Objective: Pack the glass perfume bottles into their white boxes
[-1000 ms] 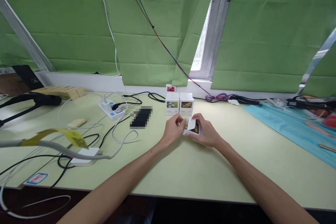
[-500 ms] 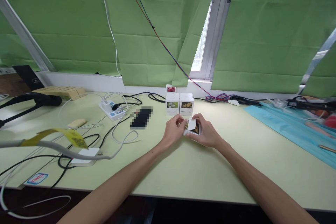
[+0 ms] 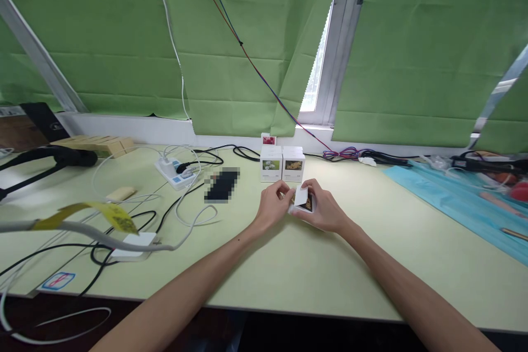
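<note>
A small white box [image 3: 307, 206] with a dark picture of yellowish pieces on its face sits between my two hands at the middle of the table. A white flap [image 3: 301, 196] stands up over part of that picture. My left hand [image 3: 273, 201] is pinched at the box's left edge, thumb and fingers close together. From the right, my right hand [image 3: 324, 210] grips the box, with fingers behind and thumb in front. Just beyond stand two white boxes side by side, one with a green and white picture [image 3: 271, 165], the other with a yellow one [image 3: 293, 166].
A small red-pictured card [image 3: 269, 140] shows behind the boxes. To the left lie a blurred-out dark phone-like object [image 3: 221, 186], a power strip [image 3: 175, 174], a white adapter [image 3: 135, 246] and tangled cables. Blue sheeting [image 3: 449, 203] with assorted tools covers the right side.
Both hands keep nearly the same place and grip. The white flap and box have shifted barely, if at all.
</note>
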`<control>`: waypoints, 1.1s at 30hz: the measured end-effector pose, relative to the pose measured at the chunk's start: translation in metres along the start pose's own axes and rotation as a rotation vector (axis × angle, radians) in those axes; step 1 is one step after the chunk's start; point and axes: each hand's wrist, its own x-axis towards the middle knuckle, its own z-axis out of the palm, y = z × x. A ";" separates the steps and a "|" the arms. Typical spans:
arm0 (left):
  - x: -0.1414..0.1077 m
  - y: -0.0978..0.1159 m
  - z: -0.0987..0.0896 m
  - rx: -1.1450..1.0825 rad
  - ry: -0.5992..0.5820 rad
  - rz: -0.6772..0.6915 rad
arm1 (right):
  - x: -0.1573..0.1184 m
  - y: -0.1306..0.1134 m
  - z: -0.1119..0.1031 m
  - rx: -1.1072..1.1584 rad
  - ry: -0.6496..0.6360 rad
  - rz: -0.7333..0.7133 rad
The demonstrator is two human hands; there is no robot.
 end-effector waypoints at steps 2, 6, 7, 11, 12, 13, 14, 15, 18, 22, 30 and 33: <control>0.000 -0.001 0.000 0.000 0.006 -0.007 | 0.000 0.001 0.000 0.001 -0.001 0.003; 0.000 -0.002 0.001 -0.006 0.018 0.000 | 0.000 0.000 0.000 0.008 0.001 0.005; 0.000 -0.002 0.001 -0.005 0.019 0.006 | 0.001 0.000 -0.001 0.009 0.001 0.004; 0.000 -0.001 0.000 -0.005 0.019 0.009 | 0.001 -0.004 -0.002 0.004 0.000 0.007; 0.000 -0.001 0.000 -0.007 0.019 0.009 | 0.001 -0.004 -0.002 0.003 -0.001 0.009; 0.000 0.000 0.000 -0.010 0.019 0.009 | 0.001 -0.005 -0.003 0.002 -0.002 0.011; 0.000 0.000 0.000 -0.011 0.021 0.010 | 0.000 -0.006 -0.003 0.002 -0.003 0.012; 0.000 0.000 0.001 -0.011 0.022 0.010 | 0.000 -0.006 -0.003 0.002 -0.003 0.012; 0.000 -0.002 0.001 -0.015 0.022 0.011 | 0.000 -0.005 -0.002 0.001 0.001 0.007; 0.000 -0.005 0.002 -0.024 0.020 0.011 | 0.000 -0.003 -0.002 0.005 0.005 0.002; -0.001 -0.004 0.002 -0.044 0.013 0.010 | 0.000 -0.004 -0.001 0.007 0.017 0.001; -0.001 -0.005 0.003 -0.047 0.003 0.015 | 0.000 -0.005 -0.001 0.010 0.014 0.005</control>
